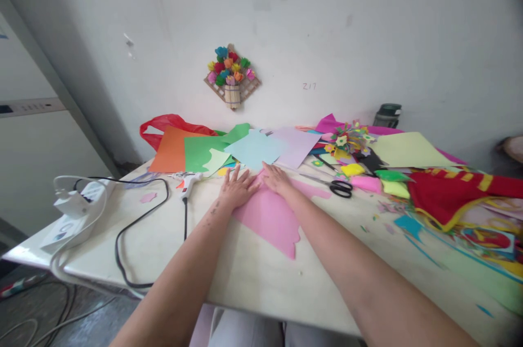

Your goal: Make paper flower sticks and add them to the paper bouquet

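Note:
A pink sheet [272, 217] with a cut, wavy edge lies on the white table [163, 246]. At its upper left edge my left hand [237, 189] rests flat, fingers spread. My right hand [275, 178] lies on the sheet's upper part, its fingers stretched forward and holding nothing. Just beyond the fingertips is a light blue sheet [257, 148], beside a lilac sheet [295, 145]. Black-handled scissors [340, 189] lie right of my right hand. To the left of my left hand sits a white glue gun [188, 186] with a black cord.
Orange [170, 151] and green [202, 152] sheets lie at the back left. A power strip [79, 216] with cables is at the left edge. Rightward are a pale yellow sheet [411, 149], red cloth [435, 197], scraps and a dark bottle [387, 115]. A flower decoration [232, 77] hangs on the wall.

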Demonstrator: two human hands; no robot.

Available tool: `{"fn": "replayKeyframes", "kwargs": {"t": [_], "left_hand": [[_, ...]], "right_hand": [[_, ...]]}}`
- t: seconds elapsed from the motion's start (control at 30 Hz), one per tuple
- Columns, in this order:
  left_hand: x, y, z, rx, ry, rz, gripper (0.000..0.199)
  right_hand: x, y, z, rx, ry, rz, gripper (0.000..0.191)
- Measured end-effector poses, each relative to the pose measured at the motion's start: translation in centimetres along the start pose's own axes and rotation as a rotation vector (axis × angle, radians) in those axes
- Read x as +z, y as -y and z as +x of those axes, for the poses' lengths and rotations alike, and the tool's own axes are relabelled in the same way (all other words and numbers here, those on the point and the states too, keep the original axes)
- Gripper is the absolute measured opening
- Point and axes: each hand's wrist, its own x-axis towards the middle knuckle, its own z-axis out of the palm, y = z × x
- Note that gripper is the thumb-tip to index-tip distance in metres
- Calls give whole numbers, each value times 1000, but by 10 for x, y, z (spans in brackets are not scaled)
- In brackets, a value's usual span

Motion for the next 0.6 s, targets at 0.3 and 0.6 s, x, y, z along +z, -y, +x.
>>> {"fn": "replayKeyframes", "kwargs": {"t": [0.3, 0.6], "left_hand": [[-1, -2, -1, -9, 10, 0, 63], [-1, -3, -1, -31, 28, -38, 60]], "right_hand": [[-8, 7, 4, 46, 45, -23, 55], [5, 2, 1, -19, 98, -117, 48]]}}
